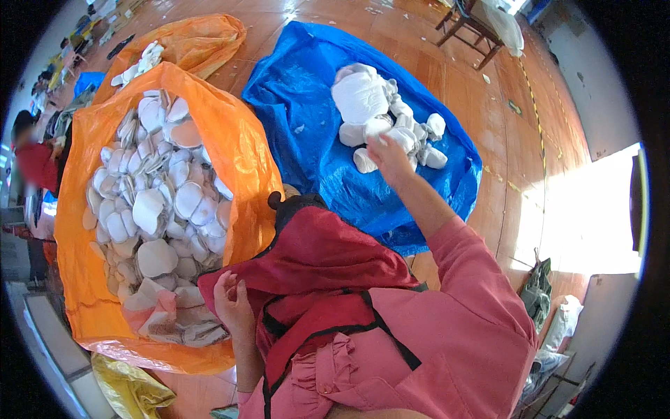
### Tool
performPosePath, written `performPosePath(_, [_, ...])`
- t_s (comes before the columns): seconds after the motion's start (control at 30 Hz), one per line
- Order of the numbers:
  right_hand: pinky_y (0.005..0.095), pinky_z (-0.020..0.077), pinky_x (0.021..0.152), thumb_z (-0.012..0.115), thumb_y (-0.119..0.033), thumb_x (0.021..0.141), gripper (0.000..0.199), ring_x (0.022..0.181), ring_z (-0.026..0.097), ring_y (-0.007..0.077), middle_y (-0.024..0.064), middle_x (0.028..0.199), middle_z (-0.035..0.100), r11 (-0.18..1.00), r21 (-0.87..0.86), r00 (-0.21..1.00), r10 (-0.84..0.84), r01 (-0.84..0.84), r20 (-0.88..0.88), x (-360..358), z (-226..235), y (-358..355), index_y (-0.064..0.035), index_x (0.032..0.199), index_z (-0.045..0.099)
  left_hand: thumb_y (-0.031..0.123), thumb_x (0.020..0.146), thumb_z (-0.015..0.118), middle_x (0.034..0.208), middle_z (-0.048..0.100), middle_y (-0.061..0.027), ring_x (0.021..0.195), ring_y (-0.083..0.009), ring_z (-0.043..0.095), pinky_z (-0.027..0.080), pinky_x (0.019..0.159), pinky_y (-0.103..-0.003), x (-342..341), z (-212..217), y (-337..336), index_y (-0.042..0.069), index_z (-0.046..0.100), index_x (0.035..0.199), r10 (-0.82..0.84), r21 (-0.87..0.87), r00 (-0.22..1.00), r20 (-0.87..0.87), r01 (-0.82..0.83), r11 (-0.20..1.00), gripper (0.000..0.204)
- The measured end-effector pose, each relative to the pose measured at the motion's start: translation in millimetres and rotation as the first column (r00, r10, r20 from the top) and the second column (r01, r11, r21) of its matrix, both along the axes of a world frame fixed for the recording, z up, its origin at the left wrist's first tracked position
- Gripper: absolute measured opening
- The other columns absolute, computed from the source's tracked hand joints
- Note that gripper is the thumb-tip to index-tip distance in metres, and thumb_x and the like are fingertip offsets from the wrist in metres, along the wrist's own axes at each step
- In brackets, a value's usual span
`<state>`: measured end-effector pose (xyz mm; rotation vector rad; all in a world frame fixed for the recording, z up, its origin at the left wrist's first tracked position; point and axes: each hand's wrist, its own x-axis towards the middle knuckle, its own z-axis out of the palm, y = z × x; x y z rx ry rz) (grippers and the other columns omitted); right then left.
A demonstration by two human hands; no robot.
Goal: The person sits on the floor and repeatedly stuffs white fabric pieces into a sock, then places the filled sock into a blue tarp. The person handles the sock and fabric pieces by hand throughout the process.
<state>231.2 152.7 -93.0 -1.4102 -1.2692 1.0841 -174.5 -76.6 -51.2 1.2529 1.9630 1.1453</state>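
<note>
My right hand (392, 157) reaches over the blue sheet-like bag (300, 105), at the near edge of a heap of white cup-shaped pads (401, 136). Its fingers look stretched out and pale in bright light, touching or just above the pads. Beyond it lies a larger white bundle of pads (359, 96), blurred at its left edge. My left hand (234, 307) hovers by the near right side of an open orange bag (241, 150), fingers loosely bent and apart, nothing visible in them. That bag is full of white and greyish rounded pads (148, 209), some in stacks.
Behind the full bag lies another orange bag (202, 45) with white pieces (143, 63) on it. A wooden chair (471, 31) stands at the far right on the tiled floor. A yellow bag (129, 384) lies near left. At the left edge is another person (38, 164) in red.
</note>
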Motion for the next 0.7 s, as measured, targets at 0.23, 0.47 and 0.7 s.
performPosePath(0.23, [0.0283, 0.0495, 0.079, 0.061, -0.006, 0.087, 0.012, 0.089, 0.062, 0.0152, 0.0049, 0.091, 0.065, 0.938, -0.339, 0.943, -0.042, -0.077, -0.331, -90.1, -1.3, -91.7, -0.0022, 0.098, 0.065, 0.008, 0.09, 0.064, 0.097, 0.066, -0.0076, 0.087, -0.0155, 0.062, 0.05, 0.075, -0.029, -43.0, -15.3, -17.6, 0.002, 0.063, 0.108, 0.175, -0.072, 0.979, -0.108, -0.183, 0.98, 0.019])
performPosePath(0.47, [0.0332, 0.0492, 0.083, 0.058, -0.002, 0.086, 0.012, 0.092, 0.063, 0.0242, 0.0091, 0.096, 0.067, 0.887, 0.04, 0.875, 0.445, -0.46, 0.191, -140.0, 33.1, -105.9, -0.0049, 0.095, 0.065, 0.013, 0.092, 0.061, 0.1, 0.067, -0.0136, 0.093, -0.0254, 0.063, 0.05, 0.084, -0.035, -106.0, -114.9, -28.5, -0.002, 0.063, 0.109, 0.354, -0.17, 0.915, -0.193, -0.386, 0.906, 0.022])
performPosePath(0.7, [0.0382, 0.0471, 0.083, 0.059, 0.004, 0.076, 0.016, 0.09, 0.062, 0.0294, 0.0107, 0.092, 0.067, 0.776, 0.318, 0.759, 0.295, -0.545, 0.581, -144.5, 17.6, -104.4, -0.0073, 0.087, 0.064, 0.02, 0.085, 0.062, 0.1, 0.066, -0.0151, 0.098, -0.0356, 0.061, 0.048, 0.087, -0.043, -157.1, -175.6, -15.2, 0.008, 0.068, 0.103, 0.13, -0.281, 0.938, -0.32, -0.225, 0.933, 0.022])
